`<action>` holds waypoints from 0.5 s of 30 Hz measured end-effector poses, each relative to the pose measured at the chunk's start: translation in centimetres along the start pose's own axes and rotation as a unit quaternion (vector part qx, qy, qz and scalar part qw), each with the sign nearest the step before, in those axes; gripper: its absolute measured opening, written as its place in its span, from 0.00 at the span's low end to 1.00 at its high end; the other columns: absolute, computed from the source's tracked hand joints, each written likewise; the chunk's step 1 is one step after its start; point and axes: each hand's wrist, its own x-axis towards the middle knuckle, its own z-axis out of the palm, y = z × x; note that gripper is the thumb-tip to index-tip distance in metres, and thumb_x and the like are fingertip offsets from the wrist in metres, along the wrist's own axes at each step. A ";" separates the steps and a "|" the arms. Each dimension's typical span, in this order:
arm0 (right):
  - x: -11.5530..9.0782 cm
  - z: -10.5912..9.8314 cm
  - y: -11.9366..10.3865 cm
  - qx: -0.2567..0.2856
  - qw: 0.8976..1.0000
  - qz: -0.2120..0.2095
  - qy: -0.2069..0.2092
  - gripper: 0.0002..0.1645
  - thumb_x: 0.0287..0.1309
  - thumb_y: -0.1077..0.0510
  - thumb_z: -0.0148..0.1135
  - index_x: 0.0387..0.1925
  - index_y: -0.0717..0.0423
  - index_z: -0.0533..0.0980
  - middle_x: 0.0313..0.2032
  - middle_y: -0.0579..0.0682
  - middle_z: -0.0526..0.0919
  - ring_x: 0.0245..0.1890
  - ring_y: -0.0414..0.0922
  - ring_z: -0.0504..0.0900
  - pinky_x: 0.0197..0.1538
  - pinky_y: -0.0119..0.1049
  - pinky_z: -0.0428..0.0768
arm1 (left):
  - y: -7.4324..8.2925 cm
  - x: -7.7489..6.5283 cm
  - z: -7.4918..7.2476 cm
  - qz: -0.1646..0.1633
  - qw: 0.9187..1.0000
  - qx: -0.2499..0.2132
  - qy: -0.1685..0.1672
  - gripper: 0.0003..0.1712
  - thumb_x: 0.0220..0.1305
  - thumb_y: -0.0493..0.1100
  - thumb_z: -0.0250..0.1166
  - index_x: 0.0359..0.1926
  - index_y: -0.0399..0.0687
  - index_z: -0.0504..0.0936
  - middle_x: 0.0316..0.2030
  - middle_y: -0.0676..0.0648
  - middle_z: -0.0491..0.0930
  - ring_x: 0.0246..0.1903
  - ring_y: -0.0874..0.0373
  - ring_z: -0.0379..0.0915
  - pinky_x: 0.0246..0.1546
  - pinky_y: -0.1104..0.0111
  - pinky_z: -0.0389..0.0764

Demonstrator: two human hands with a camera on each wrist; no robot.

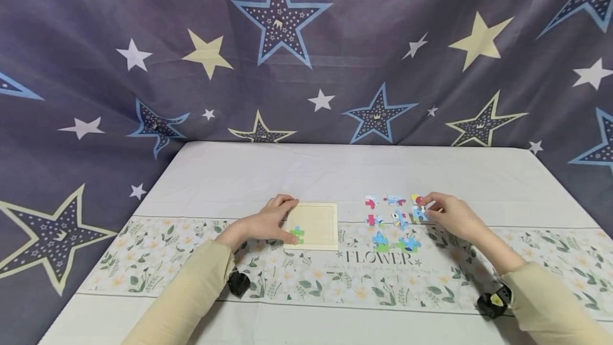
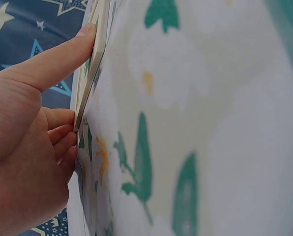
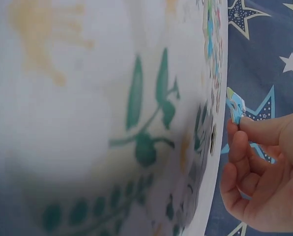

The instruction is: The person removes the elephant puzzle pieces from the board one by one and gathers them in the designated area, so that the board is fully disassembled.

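A shallow wooden puzzle tray (image 1: 317, 221) lies on the cloth in front of me. In its near left corner sits one green and blue jigsaw piece (image 1: 298, 232). My left hand (image 1: 268, 221) holds the tray's left side, its thumb on the rim by that piece and its other fingers at the outer edge. To the right, my right hand (image 1: 452, 216) pinches a mostly blue jigsaw piece (image 3: 236, 105) between thumb and fingertips. That piece is tilted up off the table in the right wrist view. The remaining fingers are curled beneath.
Several loose jigsaw pieces (image 1: 399, 220) lie spread in rough rows between the tray and my right hand. Beneath them runs a flower-printed band (image 1: 364, 281) on the white tablecloth (image 1: 287, 172). A dark star-patterned curtain (image 1: 306, 84) hangs behind the table.
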 end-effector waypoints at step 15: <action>-0.2 -0.1 1.5 0.016 1.000 0.012 -0.005 0.09 0.60 0.62 0.53 0.42 0.60 0.73 0.30 0.51 0.81 0.28 0.42 0.78 0.31 0.37 0.78 | 0.0 0.0 0.0 -0.004 1.000 -0.002 0.001 0.56 0.48 0.56 0.70 0.70 0.42 0.49 0.66 0.42 0.47 0.65 0.48 0.42 0.62 0.52 0.54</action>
